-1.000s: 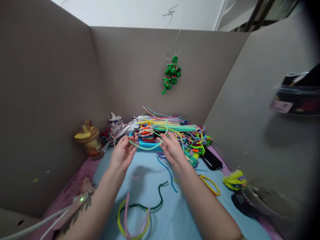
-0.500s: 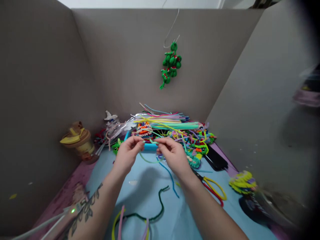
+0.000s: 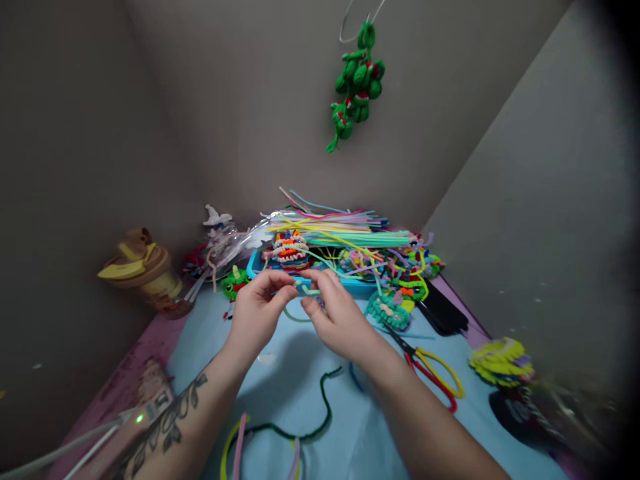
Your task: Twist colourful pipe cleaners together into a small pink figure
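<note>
A pale green pipe cleaner [image 3: 298, 319] is bent into a loop below my fingers, its ends brought together between my two hands. My left hand [image 3: 263, 307] pinches one end between thumb and fingers. Just to its right, my right hand [image 3: 336, 313] has thumb and fingers about the other end, a short piece of which shows between them. On the table under my hands lie a dark green pipe cleaner [image 3: 325, 407] and a yellow ring with pink strips [image 3: 240, 443]. Part of a blue pipe cleaner [image 3: 356, 379] shows beside my right wrist.
Behind my hands a blue tray [image 3: 357, 288] carries bundled pipe cleaners [image 3: 350, 237] and fuzzy figures. Scissors [image 3: 425, 367] and a black phone [image 3: 443, 310] lie to the right. A cup [image 3: 155, 280] stands at left. Green ornaments [image 3: 360, 87] hang ahead.
Both hands have come together from wider apart, bringing the pale green pipe cleaner's ends close and its loop lower. The view has tilted downward. The scissors now show more fully.
</note>
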`<state>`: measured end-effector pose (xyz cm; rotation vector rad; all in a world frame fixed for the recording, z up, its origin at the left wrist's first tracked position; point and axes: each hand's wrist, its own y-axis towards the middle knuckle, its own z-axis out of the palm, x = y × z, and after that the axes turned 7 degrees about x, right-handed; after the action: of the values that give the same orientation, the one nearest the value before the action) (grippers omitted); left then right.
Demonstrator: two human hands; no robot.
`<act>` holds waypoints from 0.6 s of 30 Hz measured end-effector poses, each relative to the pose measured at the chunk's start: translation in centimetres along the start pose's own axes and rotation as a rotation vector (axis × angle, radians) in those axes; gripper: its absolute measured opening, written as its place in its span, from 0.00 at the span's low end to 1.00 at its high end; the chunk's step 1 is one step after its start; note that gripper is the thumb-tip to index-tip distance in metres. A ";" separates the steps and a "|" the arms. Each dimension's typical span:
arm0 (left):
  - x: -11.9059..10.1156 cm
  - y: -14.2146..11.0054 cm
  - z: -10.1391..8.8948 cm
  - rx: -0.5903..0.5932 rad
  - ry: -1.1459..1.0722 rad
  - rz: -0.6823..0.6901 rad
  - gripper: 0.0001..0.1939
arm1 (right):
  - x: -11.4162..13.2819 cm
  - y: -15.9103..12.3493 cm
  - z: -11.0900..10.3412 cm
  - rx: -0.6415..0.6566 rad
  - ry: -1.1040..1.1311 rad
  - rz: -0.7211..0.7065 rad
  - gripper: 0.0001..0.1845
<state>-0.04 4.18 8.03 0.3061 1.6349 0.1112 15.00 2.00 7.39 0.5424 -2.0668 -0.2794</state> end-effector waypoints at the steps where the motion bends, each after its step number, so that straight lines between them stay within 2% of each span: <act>1: 0.0 0.0 0.0 -0.001 0.005 -0.001 0.02 | 0.0 0.0 -0.1 0.015 0.001 0.002 0.19; 3: 0.0 0.1 0.0 0.000 0.005 -0.007 0.02 | 0.0 0.0 -0.2 0.012 0.009 -0.036 0.16; 7: 0.3 0.1 0.0 -0.007 -0.015 -0.013 0.02 | -0.1 0.0 -0.3 -0.150 0.017 -0.141 0.13; 9: 0.4 0.1 -0.1 -0.002 -0.019 0.008 0.02 | -0.1 0.1 -0.3 -0.174 0.040 -0.162 0.11; 18: 0.3 -0.3 0.0 0.067 0.039 0.029 0.01 | 0.1 0.4 -0.3 -0.175 0.086 -0.049 0.08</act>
<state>-0.09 3.93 7.66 0.3807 1.6755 0.0850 15.08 2.32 7.78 0.4902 -1.9258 -0.4535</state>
